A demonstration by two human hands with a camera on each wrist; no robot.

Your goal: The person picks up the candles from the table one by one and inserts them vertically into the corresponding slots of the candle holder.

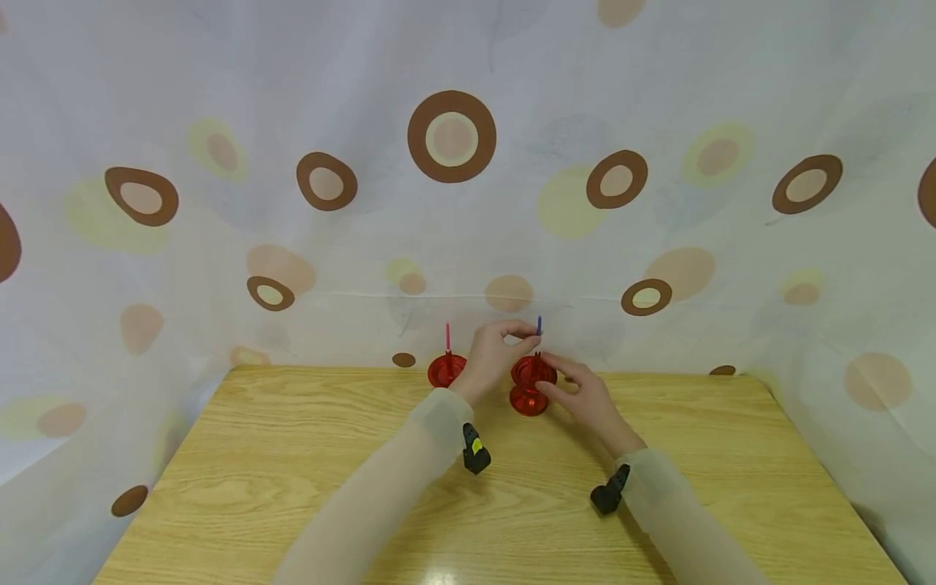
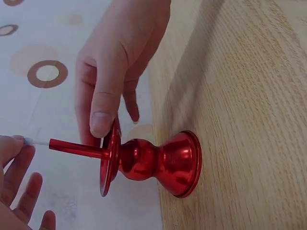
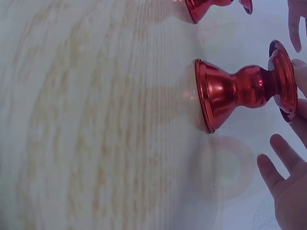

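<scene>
My left hand (image 1: 491, 357) pinches a thin blue candle (image 1: 539, 324) between thumb and fingertips, upright over a shiny red candle holder (image 1: 528, 403). In the left wrist view, the candle's pale lower end (image 2: 41, 142) meets the mouth of the holder's narrow red tube (image 2: 76, 148); whether it sits inside cannot be told. My right hand (image 1: 591, 404) grips the rim of the holder's dish (image 2: 111, 163), thumb on its upper side, other fingers partly hidden. The holder's base (image 3: 216, 96) stands on the table.
To the left stands a second red candle holder (image 1: 443, 372) with a pink candle (image 1: 448, 336) upright in it, partly behind my left hand. Both holders are near the wooden table's (image 1: 292, 455) back edge. A patterned curtain (image 1: 453, 244) hangs behind.
</scene>
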